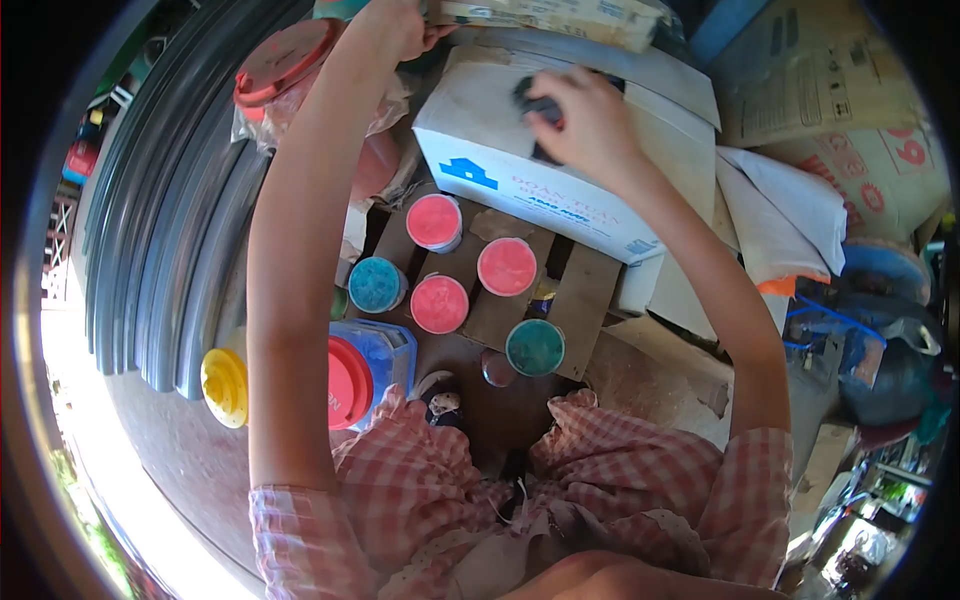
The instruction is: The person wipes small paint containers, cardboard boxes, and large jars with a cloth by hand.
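My right hand (588, 118) is over the top of a white cardboard box (560, 205) with blue print, fingers curled round a small dark object (541, 108). Motion blur hides what kind of object it is. More black material shows on the box top beside that hand. My left hand (400, 32) reaches to the upper edge of the view. Its fingers are curled at the end of a worn, printed carton (555, 18) behind the white box, and what they grip is partly hidden.
Several lidded tubs, pink (507, 267) and teal (535, 347), stand on wooden slats (583, 300). Black pipes (170, 220) and a red-lidded bucket (285, 65) lie left. Near my knees are a blue container (395, 350) and yellow lid (224, 388). Sacks (870, 185) are right.
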### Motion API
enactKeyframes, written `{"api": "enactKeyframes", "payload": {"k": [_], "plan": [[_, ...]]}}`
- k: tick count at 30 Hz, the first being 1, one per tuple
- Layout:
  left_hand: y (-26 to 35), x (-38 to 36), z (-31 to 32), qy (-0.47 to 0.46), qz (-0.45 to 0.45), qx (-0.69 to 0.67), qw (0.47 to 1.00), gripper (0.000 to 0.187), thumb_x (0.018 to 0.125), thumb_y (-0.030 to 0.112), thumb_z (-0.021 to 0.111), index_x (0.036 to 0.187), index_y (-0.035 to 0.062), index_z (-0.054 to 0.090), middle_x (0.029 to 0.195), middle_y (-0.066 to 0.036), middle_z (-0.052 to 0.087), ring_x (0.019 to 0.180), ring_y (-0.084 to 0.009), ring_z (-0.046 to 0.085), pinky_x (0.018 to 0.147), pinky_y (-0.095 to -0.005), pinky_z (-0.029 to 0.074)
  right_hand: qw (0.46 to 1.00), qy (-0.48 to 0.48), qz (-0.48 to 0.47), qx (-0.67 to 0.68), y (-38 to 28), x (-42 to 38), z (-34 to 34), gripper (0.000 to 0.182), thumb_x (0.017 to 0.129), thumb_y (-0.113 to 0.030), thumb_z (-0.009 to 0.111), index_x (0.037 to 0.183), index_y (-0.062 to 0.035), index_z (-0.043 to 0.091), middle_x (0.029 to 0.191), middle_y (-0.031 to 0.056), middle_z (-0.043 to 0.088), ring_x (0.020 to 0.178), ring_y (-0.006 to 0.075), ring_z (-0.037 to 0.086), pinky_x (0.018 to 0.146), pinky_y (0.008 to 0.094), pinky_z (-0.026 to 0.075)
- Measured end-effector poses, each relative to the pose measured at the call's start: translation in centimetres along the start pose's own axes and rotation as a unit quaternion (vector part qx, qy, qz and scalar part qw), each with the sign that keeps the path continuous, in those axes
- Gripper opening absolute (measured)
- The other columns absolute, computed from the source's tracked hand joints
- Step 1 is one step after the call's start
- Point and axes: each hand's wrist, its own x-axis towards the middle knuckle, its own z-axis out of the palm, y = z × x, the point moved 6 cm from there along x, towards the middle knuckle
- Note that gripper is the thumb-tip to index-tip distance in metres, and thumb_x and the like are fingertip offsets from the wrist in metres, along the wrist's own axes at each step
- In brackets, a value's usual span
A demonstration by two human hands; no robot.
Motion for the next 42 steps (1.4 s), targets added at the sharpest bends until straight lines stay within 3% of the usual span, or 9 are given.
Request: {"api": "enactKeyframes", "payload": {"k": [5, 13, 17, 20, 24, 30, 35, 39, 42], "plan": [[0.2, 0.6, 0.1, -0.022, -0.010, 0.074, 0.997, 0.049, 0.067, 0.055, 0.059, 0.088, 0.0110, 0.057, 0.084, -0.009, 0.056, 0.067, -0.0204, 0.052, 0.056, -0.0297, 0.036, 0.984, -0.068, 0.116, -0.114, 0.7, 6.3, 5.5, 0.032, 0.075, -0.019, 0.061, 0.105, -0.0100, 0.058, 0.095, 0.0210, 0.060, 0.083, 0.0388, 0.059, 0.072, 0.0452, 0.049], [0.3, 1.3, 0.1, -0.038, -0.031, 0.087, 0.995, 0.054, 0.066, 0.058, 0.056, 0.092, 0.0106, 0.055, 0.083, -0.010, 0.055, 0.067, -0.0213, 0.053, 0.054, -0.0308, 0.034, 0.930, -0.113, -0.211, 0.279, -8.7, 1.4, 4.1, 0.019, 0.070, -0.010, 0.068, 0.089, -0.0100, 0.065, 0.085, 0.0098, 0.055, 0.075, 0.0257, 0.055, 0.071, 0.0391, 0.047], [0.0, 1.4, -0.3, -0.038, -0.029, 0.108, 0.993, 0.057, 0.066, 0.059, 0.055, 0.095, 0.0105, 0.053, 0.085, -0.012, 0.055, 0.066, -0.0220, 0.053, 0.053, -0.0313, 0.033, 0.950, -0.141, -0.047, 0.273, -3.7, -0.8, -0.3, 0.019, 0.071, -0.005, 0.067, 0.088, -0.0105, 0.063, 0.084, 0.0086, 0.053, 0.075, 0.0252, 0.055, 0.067, 0.0375, 0.047], [-0.5, 2.0, -0.4, -0.074, -0.023, 0.111, 0.991, 0.053, 0.065, 0.059, 0.055, 0.090, 0.0118, 0.053, 0.084, -0.012, 0.055, 0.066, -0.0233, 0.052, 0.052, -0.0331, 0.034, 0.999, 0.019, 0.036, 0.000, 1.2, 1.3, 1.3, 0.025, 0.073, -0.009, 0.064, 0.097, -0.0102, 0.059, 0.091, 0.0126, 0.056, 0.083, 0.0298, 0.058, 0.073, 0.0415, 0.049], [-0.6, 1.7, 0.4, -0.065, 0.008, 0.066, 0.996, 0.050, 0.067, 0.060, 0.053, 0.083, 0.0126, 0.054, 0.079, -0.012, 0.055, 0.063, -0.0241, 0.050, 0.052, -0.0357, 0.034, 0.997, -0.001, -0.059, -0.044, -4.9, 5.4, 6.1, 0.028, 0.073, -0.010, 0.061, 0.101, -0.0078, 0.058, 0.100, 0.0234, 0.055, 0.091, 0.0396, 0.054, 0.078, 0.0445, 0.047], [-0.7, 3.7, 0.9, -0.165, -0.035, 0.101, 0.981, 0.052, 0.068, 0.061, 0.051, 0.081, 0.0107, 0.055, 0.078, -0.011, 0.054, 0.067, -0.0229, 0.050, 0.054, -0.0340, 0.033, 0.936, -0.139, -0.139, 0.291, -7.7, 0.4, 1.4, 0.023, 0.068, -0.012, 0.066, 0.091, -0.0123, 0.063, 0.088, 0.0119, 0.057, 0.088, 0.0281, 0.056, 0.077, 0.0403, 0.046], [-1.3, 1.0, 1.4, -0.119, -0.049, 0.089, 0.988, 0.056, 0.069, 0.062, 0.050, 0.085, 0.0089, 0.056, 0.078, -0.010, 0.055, 0.065, -0.0220, 0.049, 0.056, -0.0326, 0.034, 0.997, 0.004, -0.019, 0.081, 5.8, 0.1, -0.8, 0.019, 0.076, -0.014, 0.066, 0.094, -0.0116, 0.061, 0.084, 0.0130, 0.057, 0.077, 0.0286, 0.058, 0.069, 0.0374, 0.047], [-1.5, 1.0, 0.9, -0.057, -0.089, 0.077, 0.991, 0.056, 0.068, 0.061, 0.051, 0.087, 0.0093, 0.055, 0.082, -0.009, 0.053, 0.068, -0.0214, 0.048, 0.058, -0.0320, 0.035, 0.990, -0.017, -0.052, 0.127, 0.2, -3.0, -1.9, 0.018, 0.075, -0.017, 0.068, 0.091, -0.0103, 0.061, 0.083, 0.0115, 0.056, 0.066, 0.0237, 0.058, 0.061, 0.0340, 0.048], [-1.5, -0.1, 1.1, -0.162, -0.059, 0.082, 0.982, 0.053, 0.068, 0.059, 0.053, 0.092, 0.0107, 0.053, 0.086, -0.008, 0.053, 0.072, -0.0215, 0.047, 0.060, -0.0325, 0.035, 0.982, -0.026, -0.123, 0.141, -2.1, -4.6, -3.3, 0.019, 0.074, -0.018, 0.067, 0.090, -0.0107, 0.061, 0.086, 0.0118, 0.058, 0.072, 0.0255, 0.058, 0.065, 0.0364, 0.048]]}}
